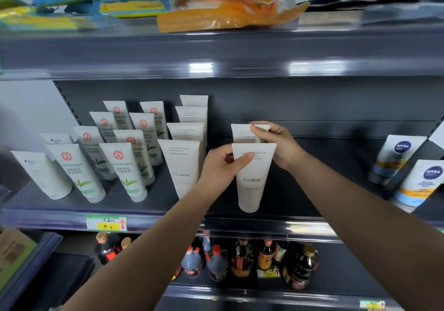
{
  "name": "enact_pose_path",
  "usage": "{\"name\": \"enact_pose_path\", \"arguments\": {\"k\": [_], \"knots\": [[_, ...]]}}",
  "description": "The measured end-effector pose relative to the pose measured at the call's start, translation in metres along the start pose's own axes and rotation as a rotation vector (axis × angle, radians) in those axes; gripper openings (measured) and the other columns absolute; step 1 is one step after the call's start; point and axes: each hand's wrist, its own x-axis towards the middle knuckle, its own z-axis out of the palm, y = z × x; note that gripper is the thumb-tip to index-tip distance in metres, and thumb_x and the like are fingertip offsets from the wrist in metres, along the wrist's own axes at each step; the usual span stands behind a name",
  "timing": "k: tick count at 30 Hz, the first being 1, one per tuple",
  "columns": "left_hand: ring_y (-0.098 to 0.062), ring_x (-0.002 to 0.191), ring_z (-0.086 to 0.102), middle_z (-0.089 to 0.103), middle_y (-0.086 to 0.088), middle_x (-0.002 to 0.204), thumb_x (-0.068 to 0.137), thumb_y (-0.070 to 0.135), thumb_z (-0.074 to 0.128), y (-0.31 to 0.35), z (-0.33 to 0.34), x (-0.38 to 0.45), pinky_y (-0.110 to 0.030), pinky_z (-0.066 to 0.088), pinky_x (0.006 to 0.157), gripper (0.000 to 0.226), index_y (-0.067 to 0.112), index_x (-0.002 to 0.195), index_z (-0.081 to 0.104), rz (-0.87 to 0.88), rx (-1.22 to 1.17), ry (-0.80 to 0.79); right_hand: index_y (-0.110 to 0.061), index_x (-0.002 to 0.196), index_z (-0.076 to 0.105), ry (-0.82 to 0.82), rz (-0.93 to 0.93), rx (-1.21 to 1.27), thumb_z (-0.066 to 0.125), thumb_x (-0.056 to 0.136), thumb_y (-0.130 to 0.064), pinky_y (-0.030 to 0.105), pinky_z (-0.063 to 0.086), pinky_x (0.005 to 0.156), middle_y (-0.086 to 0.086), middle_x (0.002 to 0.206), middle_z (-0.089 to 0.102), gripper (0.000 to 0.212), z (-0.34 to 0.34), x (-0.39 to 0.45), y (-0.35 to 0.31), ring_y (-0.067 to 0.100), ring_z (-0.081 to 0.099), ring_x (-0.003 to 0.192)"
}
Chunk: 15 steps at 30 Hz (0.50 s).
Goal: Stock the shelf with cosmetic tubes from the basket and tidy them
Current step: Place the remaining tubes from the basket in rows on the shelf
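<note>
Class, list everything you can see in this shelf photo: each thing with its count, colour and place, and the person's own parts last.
FLORAL tubes, held: two, white, mid-shelf, one behind the other.
FLORAL row: four, white, in a line to the left of the hands.
Red-logo tubes: about seven, white with green leaves, left.
Plain tubes: two, white, far left.
NIVEA tubes: two, white and blue, right.
Label: one, green and yellow, shelf edge.
Bottles: several, dark, lower shelf.
Packets: several, orange, blue, yellow, top shelf.
Left hand: grips the front tube.
Right hand: pinches the rear tube's top.
</note>
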Motion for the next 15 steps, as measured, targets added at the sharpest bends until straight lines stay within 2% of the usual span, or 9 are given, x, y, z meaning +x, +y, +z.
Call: {"name": "enact_pose_path", "arguments": {"k": [4, 7, 11, 13, 15], "knots": [[-0.008, 0.087, 0.062, 0.066, 0.011, 0.092, 0.080, 0.013, 0.070, 0.008, -0.002, 0.001, -0.022, 0.050, 0.080, 0.018, 0.018, 0.097, 0.064, -0.026, 0.039, 0.058, -0.015, 0.089, 0.065, 0.050, -0.063, -0.011, 0.056, 0.089, -0.010, 0.020, 0.051, 0.067, -0.001, 0.087, 0.066, 0.010, -0.002, -0.002, -0.019, 0.008, 0.064, 0.075], [-0.007, 0.096, 0.056, 0.060, 0.009, 0.101, 0.081, 0.017, 0.069, 0.022, -0.006, -0.002, -0.012, 0.043, 0.081, 0.027, 0.018, 0.106, 0.059, 0.054, 0.163, 0.110, -0.020, 0.083, 0.063, 0.166, -0.123, -0.060, 0.057, 0.090, -0.015, 0.022, 0.046, 0.073, -0.003, 0.085, 0.064, 0.010, -0.001, -0.004, -0.036, 0.008, 0.059, 0.080], [-0.005, 0.107, 0.047, 0.051, 0.010, 0.109, 0.084, 0.021, 0.064, 0.055, -0.015, -0.013, -0.013, 0.037, 0.089, 0.036, 0.017, 0.118, 0.054, 0.293, 0.419, 0.146, -0.022, 0.066, 0.056, 0.456, -0.359, -0.317, 0.062, 0.087, -0.016, 0.017, 0.040, 0.069, -0.007, 0.067, 0.053, 0.023, 0.009, -0.015, -0.057, 0.001, 0.047, 0.063], [-0.006, 0.105, 0.045, 0.050, 0.011, 0.106, 0.085, 0.022, 0.063, 0.069, -0.027, -0.018, -0.013, 0.034, 0.090, 0.034, 0.017, 0.118, 0.055, 0.374, 0.504, 0.147, -0.020, 0.066, 0.057, 0.497, -0.488, -0.489, 0.062, 0.086, -0.017, 0.016, 0.039, 0.064, -0.008, 0.065, 0.052, 0.020, 0.019, -0.025, -0.064, 0.000, 0.046, 0.060], [-0.007, 0.100, 0.045, 0.054, 0.007, 0.103, 0.086, 0.022, 0.062, 0.077, -0.045, -0.020, -0.011, 0.032, 0.084, 0.028, 0.016, 0.113, 0.059, 0.421, 0.616, 0.154, -0.015, 0.074, 0.064, 0.470, -0.604, -0.737, 0.060, 0.084, -0.024, 0.024, 0.041, 0.066, -0.005, 0.070, 0.056, 0.014, 0.035, -0.037, -0.068, 0.008, 0.051, 0.067]]}}
